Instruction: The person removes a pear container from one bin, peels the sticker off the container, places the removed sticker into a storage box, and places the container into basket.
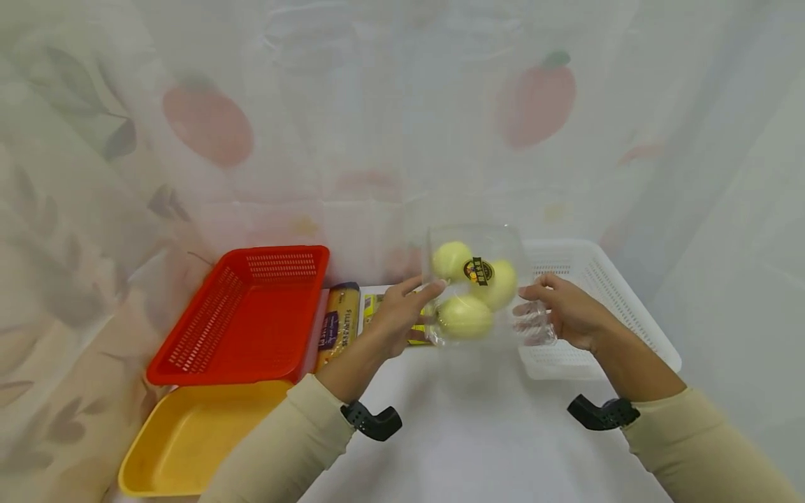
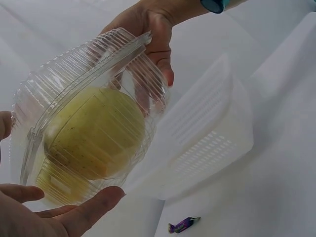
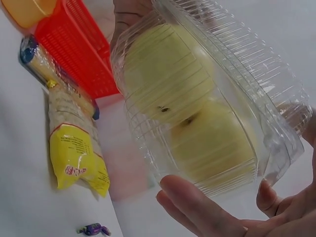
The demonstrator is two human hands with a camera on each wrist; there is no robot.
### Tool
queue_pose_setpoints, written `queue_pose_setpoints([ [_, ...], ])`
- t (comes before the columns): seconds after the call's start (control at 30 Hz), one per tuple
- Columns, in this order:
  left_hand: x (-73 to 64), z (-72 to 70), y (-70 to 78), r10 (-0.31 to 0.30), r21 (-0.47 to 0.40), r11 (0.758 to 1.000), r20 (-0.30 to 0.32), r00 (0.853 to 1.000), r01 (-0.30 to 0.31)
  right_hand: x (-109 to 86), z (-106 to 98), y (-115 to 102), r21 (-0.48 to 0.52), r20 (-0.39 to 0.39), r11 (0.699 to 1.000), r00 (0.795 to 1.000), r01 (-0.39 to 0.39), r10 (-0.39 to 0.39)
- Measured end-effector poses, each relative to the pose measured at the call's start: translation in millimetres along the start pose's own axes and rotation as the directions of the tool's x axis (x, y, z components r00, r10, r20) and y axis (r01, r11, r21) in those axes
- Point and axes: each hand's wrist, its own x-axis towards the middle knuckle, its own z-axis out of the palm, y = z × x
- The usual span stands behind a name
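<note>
Between my two hands a clear plastic clamshell box is held up above the table. Three pale yellow-green fruits show through it, and a dark round label is stuck on its face. My left hand grips the left side, thumb over the edge facing me and fingers beneath. On the opposite side my right hand holds the box, its fingers partly seen through the plastic. The left wrist view shows the ribbed lid and body meeting along a rim.
To the right, behind the right hand, stands a white perforated basket. At left are a red basket and a yellow tub. A pasta pack and a yellow-and-clear bag lie near the red basket. A purple-wrapped candy lies on the table.
</note>
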Motion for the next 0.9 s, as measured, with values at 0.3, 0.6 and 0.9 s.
queue_pose_setpoints([
  [0.3, -13.6, -13.2, -4.5, -0.006, 0.011, 1.0, -0.033, 0.999, 0.006, -1.1, 19, 8, -0.164, -0.054, 0.986, 0.998, 0.026, -0.035],
  [0.6, -23.8, -23.6, -13.5, -0.003, 0.05, 0.999, -0.079, 0.997, 0.007, -1.4, 31, 17, -0.177, -0.029, 0.984, 0.999, 0.036, -0.041],
  [0.9, -33.3, -34.9, -26.4, 0.017, 0.063, 0.998, -0.101, 0.995, -0.011, 1.3, 43, 31, -0.166, -0.033, 0.986, 0.999, 0.026, -0.032],
])
